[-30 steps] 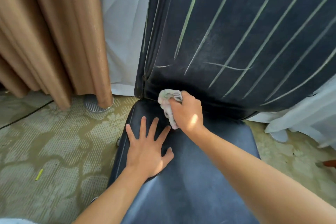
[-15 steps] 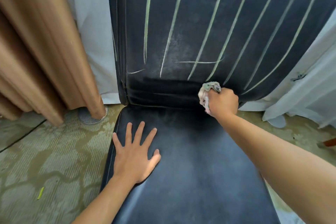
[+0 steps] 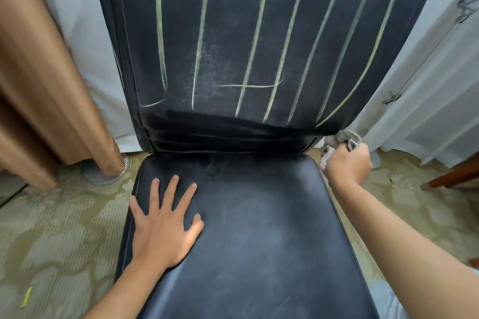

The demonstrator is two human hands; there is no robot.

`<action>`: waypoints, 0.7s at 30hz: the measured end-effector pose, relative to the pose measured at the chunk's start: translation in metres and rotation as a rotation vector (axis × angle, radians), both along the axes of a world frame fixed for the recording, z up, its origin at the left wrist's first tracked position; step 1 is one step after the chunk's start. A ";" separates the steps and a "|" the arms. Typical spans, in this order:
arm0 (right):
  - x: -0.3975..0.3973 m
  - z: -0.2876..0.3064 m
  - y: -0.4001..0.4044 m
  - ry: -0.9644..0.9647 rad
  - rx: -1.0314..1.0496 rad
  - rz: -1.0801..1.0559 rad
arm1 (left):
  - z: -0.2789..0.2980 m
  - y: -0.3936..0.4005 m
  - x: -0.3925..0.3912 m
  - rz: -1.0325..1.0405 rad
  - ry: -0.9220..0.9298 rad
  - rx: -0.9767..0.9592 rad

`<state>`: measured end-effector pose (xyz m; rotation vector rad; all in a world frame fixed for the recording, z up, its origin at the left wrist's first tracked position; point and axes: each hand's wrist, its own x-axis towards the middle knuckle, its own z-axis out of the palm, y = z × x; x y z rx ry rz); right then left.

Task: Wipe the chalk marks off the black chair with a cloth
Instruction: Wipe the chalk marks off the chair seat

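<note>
Since half a second ago the right hand has slid from the lower right of the backrest to just past the chair's back right corner, carrying the cloth with it, while the left hand has stayed planted on the seat. That right arm reaches in from the lower right, forearm bare and nearly straight, wrist slightly bent, knuckles toward the camera; its fingers are curled tightly round the crumpled, pale greyish cloth, which bulges out above and to the left of the fist, right where backrest and seat meet at the corner. Whether the cloth touches the chair at this instant cannot be told. On the other side, the left arm comes up from the bottom edge and its hand lies flat, palm down, fingers straight and spread, thumb splayed to the right, pressing on the front left part of the seat. Smooth and faintly glossy like leather or vinyl, the black chair has a cushion dulled by a dusty haze, and its tall backrest looks matte and speckled. Long yellowish chalk marks run down the backrest in near-parallel lines, crossed low down by one thin looping stroke; a darker, cleaner band lies beneath them above the seat joint. At left hangs a brown curtain in heavy folds; white sheer fabric shows behind on both sides. Below lies a patterned beige-green carpet.
</note>
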<state>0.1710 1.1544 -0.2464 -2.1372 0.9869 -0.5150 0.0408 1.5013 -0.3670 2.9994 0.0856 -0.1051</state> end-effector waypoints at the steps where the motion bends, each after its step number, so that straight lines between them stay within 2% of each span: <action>1: -0.001 0.000 -0.002 -0.018 0.006 -0.029 | 0.000 -0.001 0.000 0.001 0.002 0.003; 6: 0.005 0.000 0.053 0.020 -0.011 0.116 | 0.000 -0.003 0.000 0.005 -0.003 0.009; 11: 0.005 -0.010 0.201 0.051 -0.071 0.634 | -0.002 -0.002 0.001 0.004 0.013 0.040; 13: -0.001 -0.002 0.250 0.035 -0.038 0.780 | -0.003 0.000 0.001 -0.012 0.013 0.050; 15: -0.008 -0.002 0.263 0.032 -0.021 0.858 | -0.004 0.002 0.001 -0.021 0.013 0.057; 17: -0.006 -0.009 0.236 0.070 -0.012 0.801 | -0.004 0.002 0.001 -0.019 0.008 0.055; 21: 0.019 -0.006 0.119 0.118 0.086 0.273 | -0.003 0.000 0.001 -0.002 -0.002 0.022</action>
